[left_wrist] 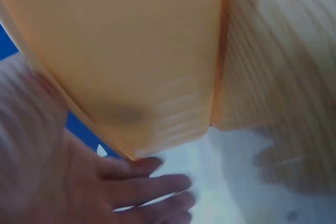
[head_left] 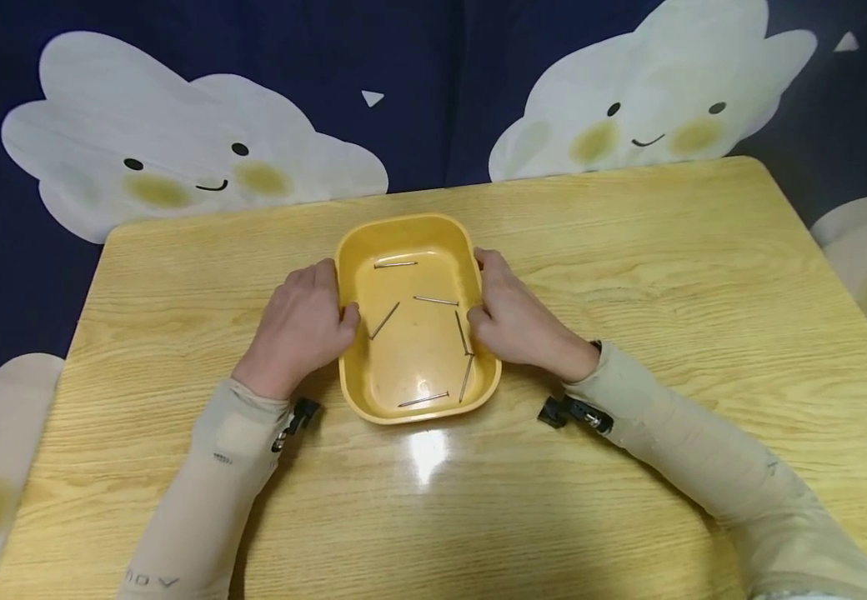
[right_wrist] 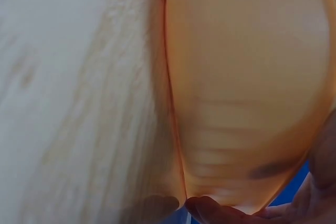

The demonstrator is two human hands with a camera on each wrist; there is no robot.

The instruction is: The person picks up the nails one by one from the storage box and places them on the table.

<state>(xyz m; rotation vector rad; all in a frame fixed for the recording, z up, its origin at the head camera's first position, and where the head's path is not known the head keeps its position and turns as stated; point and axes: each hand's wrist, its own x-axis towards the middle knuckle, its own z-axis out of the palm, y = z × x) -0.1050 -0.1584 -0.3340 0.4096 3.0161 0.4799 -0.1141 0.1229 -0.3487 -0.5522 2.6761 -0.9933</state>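
A yellow plastic tub [head_left: 411, 358] sits on the table in the head view, with several thin metal nails [head_left: 436, 300] scattered over its floor. My left hand [head_left: 302, 325] grips its left side, thumb hooked over the rim and fingers along the outside. Opposite it, my right hand [head_left: 519, 321] holds the right side the same way, its thumb over the rim. Both wrist views show the tub's outer wall [left_wrist: 136, 51] close up, its lower edge at the wood. The left fingers [left_wrist: 152, 184] reach along the outside there, and the right fingertips [right_wrist: 207, 208] are near the tub's base.
The light wood-grain table [head_left: 666, 292] extends around the tub on all sides. A dark blue cloth with white smiling clouds [head_left: 201, 142] hangs behind its far edge. Each sleeve carries a small black wrist camera [head_left: 576, 412] close to the tub's near corners.
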